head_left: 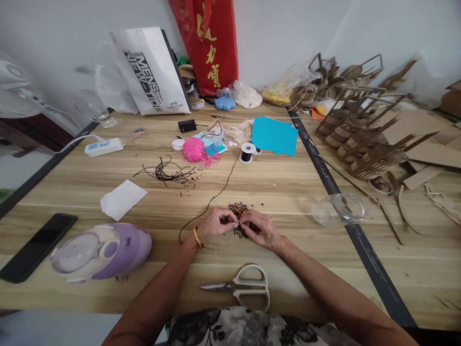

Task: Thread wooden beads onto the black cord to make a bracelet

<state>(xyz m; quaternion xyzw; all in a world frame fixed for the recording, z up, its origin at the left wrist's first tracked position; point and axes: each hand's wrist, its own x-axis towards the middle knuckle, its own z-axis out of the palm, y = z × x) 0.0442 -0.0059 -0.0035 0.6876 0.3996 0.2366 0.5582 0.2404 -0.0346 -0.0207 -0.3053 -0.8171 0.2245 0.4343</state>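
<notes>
Where hands [219, 222] [262, 230] meet, beads [236, 207], scissors [234, 287] near edge [82, 308]

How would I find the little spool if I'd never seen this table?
On the wooden table, look for the bright blue sheets toward the back. The spool stands just left of them. It has round white ends with black cord wound between, unlike the pink yarn ball farther left.
</notes>
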